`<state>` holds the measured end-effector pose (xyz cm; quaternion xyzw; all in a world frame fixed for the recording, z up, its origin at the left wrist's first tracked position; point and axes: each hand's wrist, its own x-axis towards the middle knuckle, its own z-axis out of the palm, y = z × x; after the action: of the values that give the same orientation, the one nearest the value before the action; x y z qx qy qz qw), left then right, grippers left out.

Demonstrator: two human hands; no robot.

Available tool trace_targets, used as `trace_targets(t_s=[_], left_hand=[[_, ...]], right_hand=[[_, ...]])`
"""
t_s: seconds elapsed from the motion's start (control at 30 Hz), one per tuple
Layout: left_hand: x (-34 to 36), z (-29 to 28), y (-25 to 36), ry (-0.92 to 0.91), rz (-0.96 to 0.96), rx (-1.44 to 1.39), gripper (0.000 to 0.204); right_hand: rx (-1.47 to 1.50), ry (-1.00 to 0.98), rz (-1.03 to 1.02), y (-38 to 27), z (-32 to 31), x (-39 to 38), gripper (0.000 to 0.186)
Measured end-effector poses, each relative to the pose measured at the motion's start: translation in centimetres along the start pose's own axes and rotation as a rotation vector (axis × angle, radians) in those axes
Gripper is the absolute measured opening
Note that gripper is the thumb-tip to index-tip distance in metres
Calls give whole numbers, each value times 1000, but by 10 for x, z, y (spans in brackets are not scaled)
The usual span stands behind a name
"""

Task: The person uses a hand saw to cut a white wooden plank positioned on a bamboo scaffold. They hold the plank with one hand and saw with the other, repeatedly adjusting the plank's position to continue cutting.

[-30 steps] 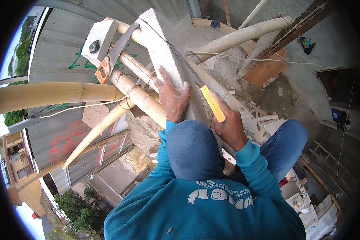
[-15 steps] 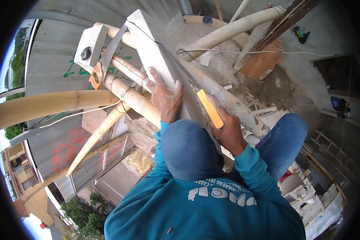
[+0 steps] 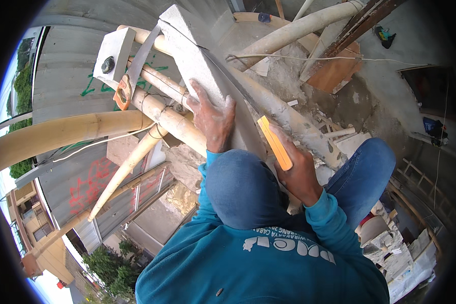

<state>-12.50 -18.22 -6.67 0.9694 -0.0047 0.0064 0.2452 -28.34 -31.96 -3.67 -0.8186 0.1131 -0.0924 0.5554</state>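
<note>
A long white lightweight concrete block [image 3: 207, 76] lies slanting over bamboo poles in front of me, a narrow cut across its upper part. My left hand [image 3: 212, 119] grips it, thumb and index finger spread over its surface, the other fingers bent at its left side. In my right hand [image 3: 300, 169], to the right of the block, is the yellow handle of a handsaw [image 3: 275, 143]. Its dark blade runs up and left to the cut. Another handsaw [image 3: 124, 93] with an orange-brown handle leans between the block and the poles, touched by neither hand.
Bamboo poles [image 3: 180, 133] tied together cross under the block. A smaller white block [image 3: 117, 45] with a dark lump [image 3: 108, 64] on it sits at the far left. Corrugated metal sheeting [image 3: 61, 81] stands left. Rubble and a brown board [image 3: 334, 73] lie below right.
My right hand has drawn the yellow-handled saw slightly back, down and to the right. My left hand stays on the block; the view has shifted a little.
</note>
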Motion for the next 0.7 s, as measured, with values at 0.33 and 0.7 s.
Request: trace_targets(t_s=[0.33, 0.7], left_hand=[[3, 7, 19, -65, 11, 14, 108], [-12, 12, 12, -66, 24, -52, 109]], right_hand=[[-102, -39, 66, 10, 33, 117, 69], [-82, 1, 38, 30, 31, 127, 62]])
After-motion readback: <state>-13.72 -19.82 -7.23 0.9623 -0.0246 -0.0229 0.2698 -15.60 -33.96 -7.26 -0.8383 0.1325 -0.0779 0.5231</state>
